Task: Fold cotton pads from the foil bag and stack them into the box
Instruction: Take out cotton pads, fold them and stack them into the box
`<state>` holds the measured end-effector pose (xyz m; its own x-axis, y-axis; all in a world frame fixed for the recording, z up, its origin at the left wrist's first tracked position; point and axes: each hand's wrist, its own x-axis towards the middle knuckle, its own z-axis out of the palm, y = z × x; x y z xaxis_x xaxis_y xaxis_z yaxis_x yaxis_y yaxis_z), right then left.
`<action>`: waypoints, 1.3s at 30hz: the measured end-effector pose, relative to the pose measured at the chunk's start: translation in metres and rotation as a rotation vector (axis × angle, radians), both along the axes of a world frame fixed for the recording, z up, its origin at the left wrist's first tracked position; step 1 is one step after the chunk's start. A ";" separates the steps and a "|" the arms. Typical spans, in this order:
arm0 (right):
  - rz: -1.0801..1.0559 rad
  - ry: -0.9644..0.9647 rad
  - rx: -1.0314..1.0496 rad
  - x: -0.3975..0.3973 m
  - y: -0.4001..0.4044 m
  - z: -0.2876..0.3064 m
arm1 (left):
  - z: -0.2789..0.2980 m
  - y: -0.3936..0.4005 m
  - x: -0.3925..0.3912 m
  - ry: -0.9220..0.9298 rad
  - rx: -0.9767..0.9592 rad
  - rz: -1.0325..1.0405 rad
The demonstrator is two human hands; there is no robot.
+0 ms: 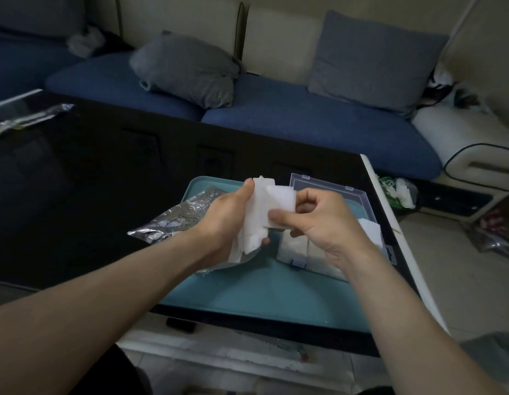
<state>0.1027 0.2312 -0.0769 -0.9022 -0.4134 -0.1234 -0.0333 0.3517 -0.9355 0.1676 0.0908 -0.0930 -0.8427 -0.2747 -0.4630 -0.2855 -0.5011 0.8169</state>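
Note:
My left hand (pixel 229 216) grips a bunch of white cotton pads (pixel 254 223) above the teal tray (pixel 247 295). My right hand (pixel 319 220) pinches one pad (pixel 280 199) at its edge between thumb and fingers, drawing it from the bunch. The crumpled silver foil bag (pixel 173 218) lies on the tray's left side, partly under my left wrist. The clear plastic box (pixel 327 189) stands open on the tray's right side beneath my right hand, with folded white pads (pixel 293 248) stacked inside.
The tray sits on a glossy black table (pixel 91 181) with a white right edge. A blue sofa with grey cushions (pixel 187 69) runs behind. Another foil packet (pixel 28 118) lies at the table's far left. Bags and clutter lie on the floor at right.

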 end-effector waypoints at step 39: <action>0.190 0.086 0.043 -0.020 0.029 0.007 | -0.006 -0.001 0.003 0.165 -0.376 -0.461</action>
